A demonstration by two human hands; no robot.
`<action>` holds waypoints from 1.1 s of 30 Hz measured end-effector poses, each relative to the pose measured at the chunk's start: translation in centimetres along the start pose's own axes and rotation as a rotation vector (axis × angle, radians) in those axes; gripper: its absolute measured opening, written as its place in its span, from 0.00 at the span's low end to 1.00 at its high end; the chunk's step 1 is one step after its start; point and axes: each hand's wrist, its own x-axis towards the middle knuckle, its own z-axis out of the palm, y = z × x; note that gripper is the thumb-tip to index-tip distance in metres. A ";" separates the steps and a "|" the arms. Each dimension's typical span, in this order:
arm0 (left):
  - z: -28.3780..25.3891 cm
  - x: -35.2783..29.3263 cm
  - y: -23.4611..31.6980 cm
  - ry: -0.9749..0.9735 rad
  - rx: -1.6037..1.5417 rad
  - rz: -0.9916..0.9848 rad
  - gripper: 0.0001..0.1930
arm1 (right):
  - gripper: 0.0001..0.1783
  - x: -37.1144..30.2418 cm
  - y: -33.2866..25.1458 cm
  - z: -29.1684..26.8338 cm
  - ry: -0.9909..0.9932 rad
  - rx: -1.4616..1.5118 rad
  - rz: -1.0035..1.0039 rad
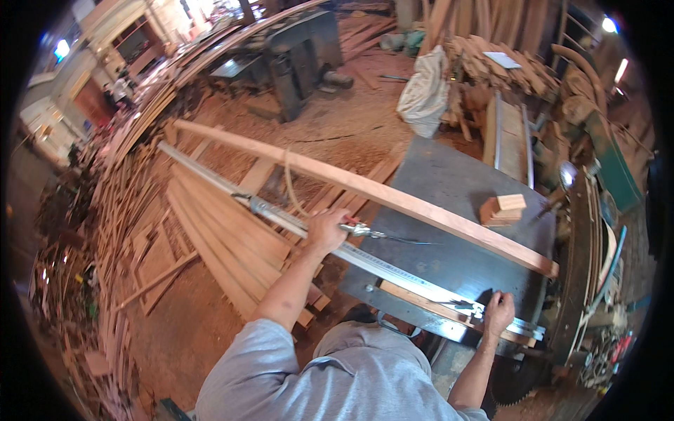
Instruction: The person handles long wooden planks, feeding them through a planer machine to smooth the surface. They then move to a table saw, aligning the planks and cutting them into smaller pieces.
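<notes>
My left hand (pixel 328 230) is closed round what looks like an air blow gun (pixel 361 230), silver with a red part and a long thin nozzle pointing right over the table. A tan hose (pixel 288 184) runs up from that hand. Beneath it, a long silver metal rail (pixel 400 272) with a printed scale crosses the near side of the dark metal saw table (pixel 449 175). At the rail's right end my right hand (pixel 500 313) is closed beside a small metal clamp fitting (pixel 477 309); what its fingers grip is hidden. Beyond the rail lies a long squared timber (pixel 365 188), roughly parallel to it.
Small wooden blocks (pixel 502 209) sit on the table's far right. A toothed saw blade (pixel 516 389) shows low at right. Wide boards (pixel 225 231) and thin strips (pixel 123 245) lie at left. A white sack (pixel 425 91) and dark machine (pixel 298 59) stand beyond.
</notes>
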 end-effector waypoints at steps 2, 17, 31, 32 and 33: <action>-0.8 -0.1 0.8 -0.054 -0.001 -0.031 0.19 | 0.15 0.0 -0.1 -0.2 0.006 -0.002 -0.011; -0.9 0.0 1.1 -0.091 0.008 -0.081 0.21 | 0.16 0.1 -1.0 -1.0 0.005 -0.019 0.007; -0.6 0.2 1.2 -0.124 0.048 -0.078 0.19 | 0.15 0.2 -0.8 -1.1 0.007 -0.001 0.020; -0.4 0.3 1.0 -0.115 0.049 -0.072 0.19 | 0.15 0.2 -0.9 -1.2 0.007 0.001 0.024; -0.2 0.3 0.8 -0.107 0.049 -0.067 0.20 | 0.15 0.3 -0.9 -1.2 0.007 0.003 0.027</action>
